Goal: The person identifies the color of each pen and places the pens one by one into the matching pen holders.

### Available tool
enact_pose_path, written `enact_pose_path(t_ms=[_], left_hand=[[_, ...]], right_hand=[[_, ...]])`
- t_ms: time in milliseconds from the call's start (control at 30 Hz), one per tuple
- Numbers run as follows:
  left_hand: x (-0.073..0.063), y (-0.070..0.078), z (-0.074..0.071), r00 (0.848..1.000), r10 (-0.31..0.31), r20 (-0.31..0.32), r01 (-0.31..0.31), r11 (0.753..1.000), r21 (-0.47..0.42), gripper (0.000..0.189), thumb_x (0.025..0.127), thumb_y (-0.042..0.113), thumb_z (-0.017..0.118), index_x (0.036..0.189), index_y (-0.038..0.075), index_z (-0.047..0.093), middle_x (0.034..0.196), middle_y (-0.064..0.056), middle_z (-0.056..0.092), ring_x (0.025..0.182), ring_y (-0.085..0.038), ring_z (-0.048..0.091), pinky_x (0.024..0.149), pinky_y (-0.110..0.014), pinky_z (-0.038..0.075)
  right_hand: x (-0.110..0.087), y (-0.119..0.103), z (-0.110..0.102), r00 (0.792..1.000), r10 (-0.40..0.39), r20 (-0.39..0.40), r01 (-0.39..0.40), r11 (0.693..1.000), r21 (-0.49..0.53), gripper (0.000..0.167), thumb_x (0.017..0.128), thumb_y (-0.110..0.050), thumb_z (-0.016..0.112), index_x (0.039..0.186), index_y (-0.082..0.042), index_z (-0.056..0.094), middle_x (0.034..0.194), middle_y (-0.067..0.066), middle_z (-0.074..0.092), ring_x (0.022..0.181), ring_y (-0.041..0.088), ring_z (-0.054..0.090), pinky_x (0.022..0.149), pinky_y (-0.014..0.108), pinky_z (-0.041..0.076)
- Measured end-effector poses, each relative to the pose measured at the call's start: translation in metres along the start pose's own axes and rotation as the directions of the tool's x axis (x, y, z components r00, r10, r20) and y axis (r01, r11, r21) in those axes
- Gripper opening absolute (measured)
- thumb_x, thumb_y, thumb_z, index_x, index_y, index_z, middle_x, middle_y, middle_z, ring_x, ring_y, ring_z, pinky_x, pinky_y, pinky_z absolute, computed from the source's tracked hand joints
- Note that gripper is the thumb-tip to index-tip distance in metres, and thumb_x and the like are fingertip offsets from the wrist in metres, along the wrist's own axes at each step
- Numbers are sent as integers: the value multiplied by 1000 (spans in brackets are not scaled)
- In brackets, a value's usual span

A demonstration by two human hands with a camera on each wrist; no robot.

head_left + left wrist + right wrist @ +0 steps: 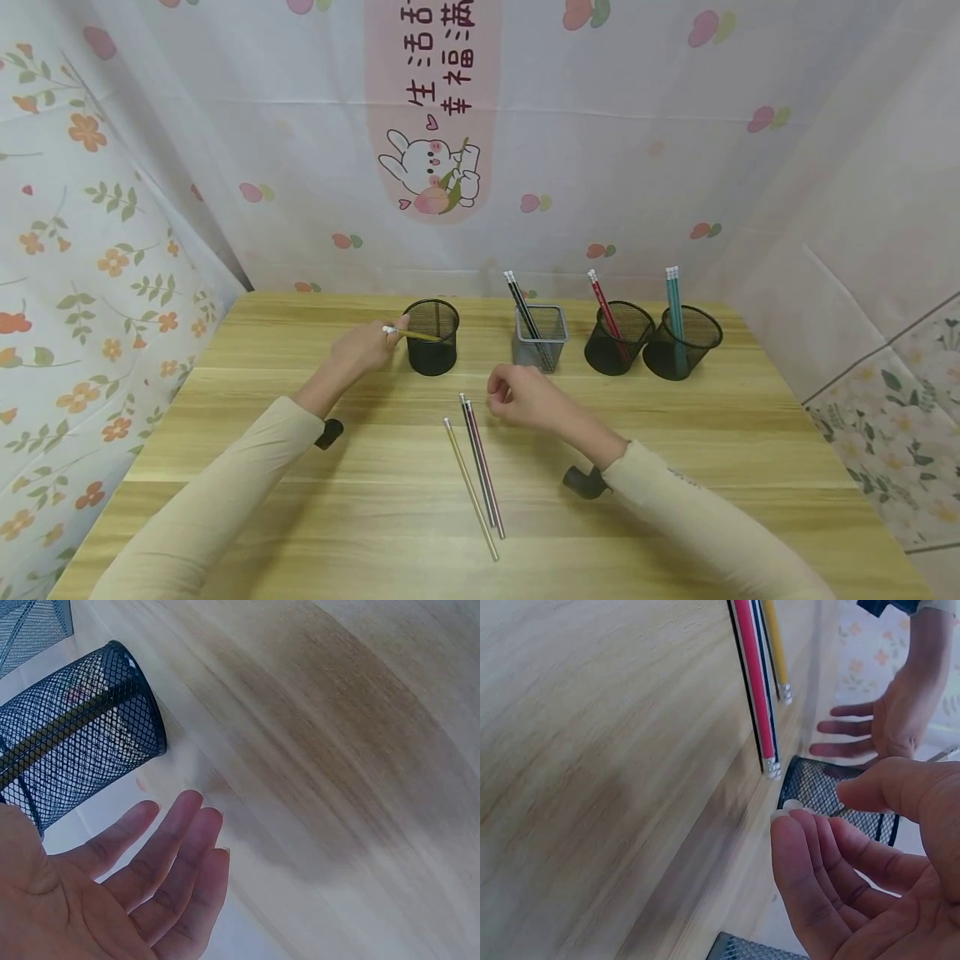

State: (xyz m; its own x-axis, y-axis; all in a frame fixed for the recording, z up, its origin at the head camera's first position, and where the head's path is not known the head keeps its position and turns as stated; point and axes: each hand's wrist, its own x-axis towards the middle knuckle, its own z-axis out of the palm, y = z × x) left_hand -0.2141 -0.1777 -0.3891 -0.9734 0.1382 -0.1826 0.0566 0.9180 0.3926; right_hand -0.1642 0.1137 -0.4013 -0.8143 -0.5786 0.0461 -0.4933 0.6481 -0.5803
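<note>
My left hand (366,345) is at the left side of a round black mesh pencil cup (432,358), its fingers extended and spread in the left wrist view. A yellow pencil (417,335) leans inside this cup, its eraser end sticking out over the rim beside the left thumb. My right hand (528,400) hovers over the table in front of the grey square holder, fingers loosely bent and nothing between them. To its left lie a gold-yellow pencil (471,490), a black striped pencil (476,454) and a red striped pencil (487,475), roughly side by side.
Along the back stand a grey square mesh holder (541,340) with black pencils, a black mesh cup (604,358) with red pencils and another black mesh cup (663,365) with teal pencils. A patterned curtain (600,125) hangs behind the wooden table (360,533).
</note>
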Motion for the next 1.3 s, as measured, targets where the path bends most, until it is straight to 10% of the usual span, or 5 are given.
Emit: enact_pose_path(t_ms=[533, 1300], left_hand=[[0, 1, -3, 1000, 6, -4, -6, 1000, -3, 75, 109, 56, 17, 147, 2, 52, 141, -29, 53, 116, -52, 58, 71, -56, 52], [0, 1, -2, 999, 38, 9, -38, 998, -40, 72, 111, 52, 17, 150, 0, 48, 144, -27, 51, 125, -50, 52, 90, -62, 47]], right_hand=[[6, -8, 15, 998, -19, 57, 19, 1000, 2, 9, 85, -1, 72, 86, -6, 65, 74, -6, 62, 68, 8, 58, 65, 26, 51], [11, -15, 33, 995, 82, 49, -80, 995, -55, 16, 85, -5, 78, 78, -8, 63, 71, -5, 60, 63, 9, 54, 58, 25, 46]])
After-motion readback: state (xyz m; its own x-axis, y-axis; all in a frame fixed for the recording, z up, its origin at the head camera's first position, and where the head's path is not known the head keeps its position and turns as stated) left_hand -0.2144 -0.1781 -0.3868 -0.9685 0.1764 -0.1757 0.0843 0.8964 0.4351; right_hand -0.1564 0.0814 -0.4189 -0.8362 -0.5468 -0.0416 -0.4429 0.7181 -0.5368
